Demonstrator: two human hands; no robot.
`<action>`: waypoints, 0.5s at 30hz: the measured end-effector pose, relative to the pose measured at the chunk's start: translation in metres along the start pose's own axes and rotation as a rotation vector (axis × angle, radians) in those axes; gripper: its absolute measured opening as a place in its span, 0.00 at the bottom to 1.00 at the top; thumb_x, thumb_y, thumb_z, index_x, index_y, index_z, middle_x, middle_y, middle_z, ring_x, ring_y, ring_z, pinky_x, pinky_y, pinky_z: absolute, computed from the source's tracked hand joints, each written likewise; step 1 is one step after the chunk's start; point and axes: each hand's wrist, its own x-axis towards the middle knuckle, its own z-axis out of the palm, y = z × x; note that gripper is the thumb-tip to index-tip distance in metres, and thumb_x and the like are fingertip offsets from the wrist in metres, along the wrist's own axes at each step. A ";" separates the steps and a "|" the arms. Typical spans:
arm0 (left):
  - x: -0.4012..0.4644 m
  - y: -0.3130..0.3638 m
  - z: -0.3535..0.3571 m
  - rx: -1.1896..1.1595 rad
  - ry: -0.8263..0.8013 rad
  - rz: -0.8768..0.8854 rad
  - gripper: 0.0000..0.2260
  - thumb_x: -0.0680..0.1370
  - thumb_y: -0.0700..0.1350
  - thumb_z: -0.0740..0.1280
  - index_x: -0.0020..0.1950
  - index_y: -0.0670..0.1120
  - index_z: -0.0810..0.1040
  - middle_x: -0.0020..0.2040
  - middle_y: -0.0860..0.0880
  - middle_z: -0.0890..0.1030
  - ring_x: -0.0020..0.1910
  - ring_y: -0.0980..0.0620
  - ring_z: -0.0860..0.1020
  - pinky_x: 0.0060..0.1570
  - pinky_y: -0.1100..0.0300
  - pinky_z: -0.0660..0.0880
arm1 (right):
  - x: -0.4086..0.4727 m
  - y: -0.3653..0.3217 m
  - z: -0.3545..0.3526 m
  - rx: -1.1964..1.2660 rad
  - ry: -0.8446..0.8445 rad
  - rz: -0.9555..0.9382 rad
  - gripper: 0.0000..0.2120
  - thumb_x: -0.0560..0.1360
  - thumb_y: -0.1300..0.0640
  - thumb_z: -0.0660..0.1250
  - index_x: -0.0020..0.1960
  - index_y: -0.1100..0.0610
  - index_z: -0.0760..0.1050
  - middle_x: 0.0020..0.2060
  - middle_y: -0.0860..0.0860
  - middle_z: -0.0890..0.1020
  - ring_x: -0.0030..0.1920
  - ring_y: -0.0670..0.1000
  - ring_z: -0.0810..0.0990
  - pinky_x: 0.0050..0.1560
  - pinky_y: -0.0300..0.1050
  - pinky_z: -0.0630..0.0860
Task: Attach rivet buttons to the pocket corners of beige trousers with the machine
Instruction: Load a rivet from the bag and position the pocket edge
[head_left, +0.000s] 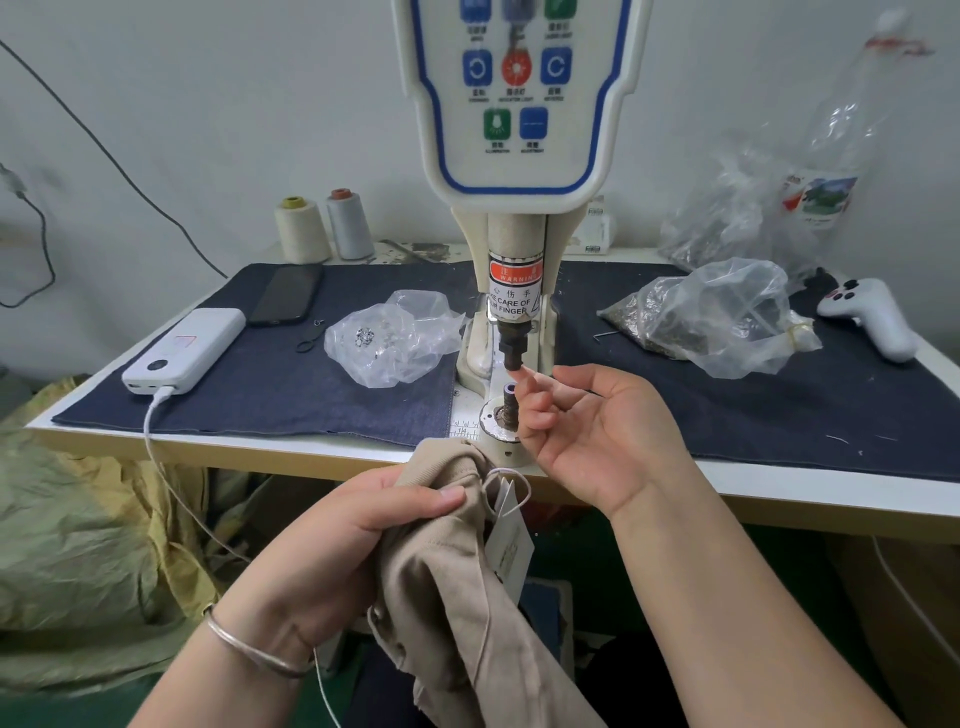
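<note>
Below the machine (514, 291), left hand (332, 551) fingers (441, 496) grip beige trousers (467, 582).

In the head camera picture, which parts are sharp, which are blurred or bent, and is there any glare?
Head view: the left hand, the right hand and the beige trousers are sharp; the machine's control panel at the top is soft, its labels unreadable; the table edge bends from wide-angle distortion; light is even, with mild glare on the plastic bags.

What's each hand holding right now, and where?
Left hand grips the beige trousers at the bunched top edge. Right hand reaches to the upper die; whether it holds anything cannot be told.
</note>
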 end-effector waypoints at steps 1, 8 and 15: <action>-0.001 0.002 -0.001 -0.004 0.005 0.005 0.15 0.68 0.42 0.73 0.51 0.35 0.84 0.48 0.36 0.83 0.45 0.43 0.82 0.47 0.55 0.80 | 0.000 0.000 0.001 -0.014 0.000 -0.003 0.25 0.66 0.67 0.62 0.62 0.72 0.72 0.33 0.59 0.79 0.26 0.49 0.74 0.24 0.38 0.72; -0.005 0.015 -0.007 -0.009 0.034 0.039 0.18 0.66 0.42 0.76 0.52 0.35 0.83 0.48 0.36 0.81 0.46 0.42 0.80 0.51 0.51 0.75 | 0.000 0.003 -0.001 -0.078 0.039 -0.017 0.24 0.64 0.65 0.63 0.59 0.71 0.74 0.34 0.58 0.78 0.26 0.49 0.73 0.23 0.39 0.70; -0.017 0.025 -0.022 -0.010 0.052 0.105 0.19 0.64 0.44 0.77 0.50 0.35 0.84 0.46 0.37 0.83 0.42 0.43 0.82 0.44 0.54 0.80 | -0.017 0.024 -0.015 -0.349 0.185 -0.063 0.09 0.72 0.64 0.63 0.46 0.64 0.81 0.30 0.53 0.77 0.25 0.47 0.73 0.24 0.38 0.71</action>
